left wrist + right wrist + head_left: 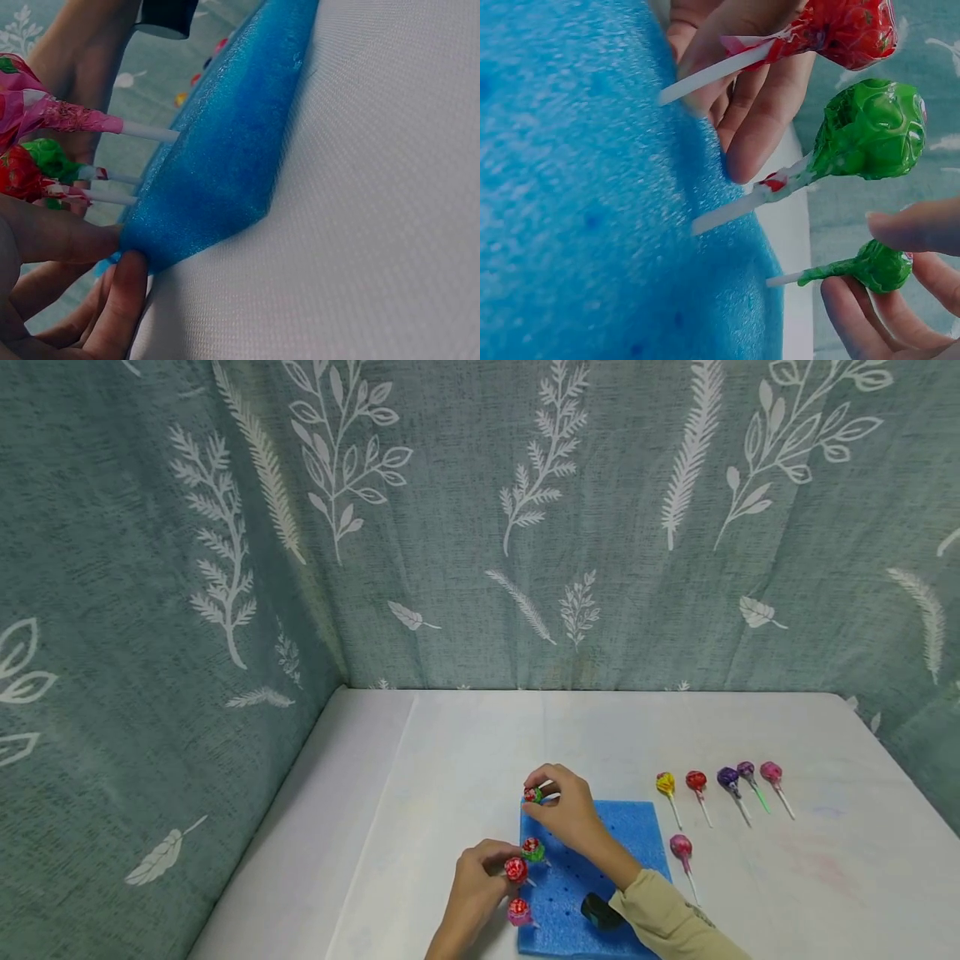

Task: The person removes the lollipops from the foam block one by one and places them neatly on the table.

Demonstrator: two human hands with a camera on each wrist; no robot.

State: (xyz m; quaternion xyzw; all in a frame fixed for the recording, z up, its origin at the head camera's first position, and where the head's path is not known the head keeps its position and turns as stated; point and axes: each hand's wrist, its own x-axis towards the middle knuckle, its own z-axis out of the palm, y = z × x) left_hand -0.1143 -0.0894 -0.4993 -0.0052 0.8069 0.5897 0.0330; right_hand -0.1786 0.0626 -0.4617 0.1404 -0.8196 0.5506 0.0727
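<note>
My right hand (573, 814) pinches the head of a green lollipop (885, 268) at the far left corner of a blue foam block (622, 835); the stick's tip stands in the foam. Along the left edge of the block, a second green lollipop (874, 131), a red lollipop (516, 870) and a pink-and-red lollipop (519, 912) stand with their sticks in it. My left hand (474, 889) grips that same edge of the foam between thumb and fingers, beside the red lollipop.
On the white table (442, 752), right of the foam, lie a yellow lollipop (665, 784), a red one (696, 781) and several purple and pink ones (771, 772). A black strap-like object (600, 912) shows at the right wrist. A patterned curtain (450, 527) hangs behind.
</note>
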